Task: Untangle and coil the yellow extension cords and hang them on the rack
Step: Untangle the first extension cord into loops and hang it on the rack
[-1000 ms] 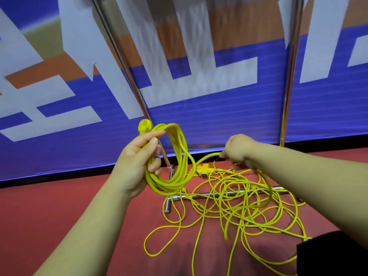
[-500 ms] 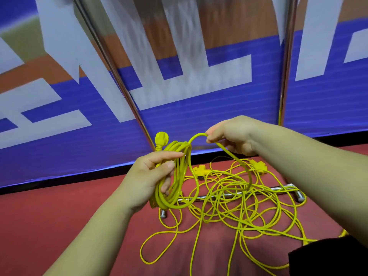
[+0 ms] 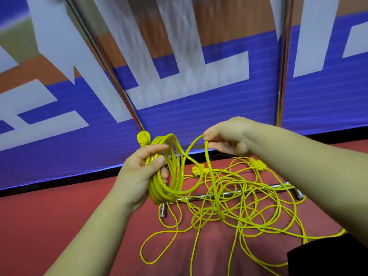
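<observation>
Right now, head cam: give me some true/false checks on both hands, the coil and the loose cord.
1. The left hand grips a coil of yellow cord. True.
2. The right hand is empty. False: it pinches a strand that loops across to the coil and drops to the floor.
3. A yellow plug sticks up above the left hand. True.
4. All the cord is wound up. False: a loose tangle lies on the red floor.
5. A metal bar lies on the floor with cords crossing over it. True.
</observation>
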Action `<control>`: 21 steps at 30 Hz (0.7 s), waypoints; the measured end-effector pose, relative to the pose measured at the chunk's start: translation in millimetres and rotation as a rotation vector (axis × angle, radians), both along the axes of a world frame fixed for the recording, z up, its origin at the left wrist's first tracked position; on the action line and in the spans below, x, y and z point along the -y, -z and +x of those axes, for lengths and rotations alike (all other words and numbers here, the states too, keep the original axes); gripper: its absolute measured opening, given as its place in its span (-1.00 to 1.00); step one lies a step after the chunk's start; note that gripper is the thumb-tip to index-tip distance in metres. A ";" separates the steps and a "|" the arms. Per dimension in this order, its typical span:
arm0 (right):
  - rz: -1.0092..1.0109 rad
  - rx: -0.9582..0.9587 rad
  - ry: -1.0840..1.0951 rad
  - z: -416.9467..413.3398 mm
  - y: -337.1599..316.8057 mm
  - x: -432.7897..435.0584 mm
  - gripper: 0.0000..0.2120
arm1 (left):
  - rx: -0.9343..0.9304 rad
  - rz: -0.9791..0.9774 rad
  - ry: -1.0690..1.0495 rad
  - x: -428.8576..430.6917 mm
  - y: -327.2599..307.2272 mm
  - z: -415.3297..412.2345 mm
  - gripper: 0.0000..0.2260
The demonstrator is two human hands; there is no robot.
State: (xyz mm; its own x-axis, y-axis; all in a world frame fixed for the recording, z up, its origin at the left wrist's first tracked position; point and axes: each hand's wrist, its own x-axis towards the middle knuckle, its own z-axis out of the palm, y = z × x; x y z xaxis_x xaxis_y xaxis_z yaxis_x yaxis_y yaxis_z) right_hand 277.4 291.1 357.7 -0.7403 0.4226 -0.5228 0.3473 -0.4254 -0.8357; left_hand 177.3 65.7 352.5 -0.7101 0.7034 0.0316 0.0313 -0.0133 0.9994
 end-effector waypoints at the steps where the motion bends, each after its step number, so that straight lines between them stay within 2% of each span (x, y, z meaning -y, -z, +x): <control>1: -0.039 -0.013 0.032 -0.5 -0.8 -0.2 -0.93 | -0.016 -0.002 -0.002 0.1 0.6 -0.2 -0.78; 7: -0.148 -0.077 0.149 -5.2 -4.4 8.4 -0.96 | -0.057 -0.021 -0.015 -4.7 3.1 7.2 -0.81; 11: -0.210 -0.163 0.194 -8.7 -5.6 19.4 -0.94 | -0.160 -0.084 -0.056 -11.8 3.5 17.7 -0.58; 13: -0.239 -0.205 0.206 -9.3 -7.3 24.0 -0.95 | -0.230 -0.141 -0.082 -14.8 3.0 22.2 -0.52; 21: -0.233 -0.310 0.188 -2.8 -14.9 25.4 -0.96 | -0.438 -0.205 -0.166 -15.4 -3.9 20.4 -0.60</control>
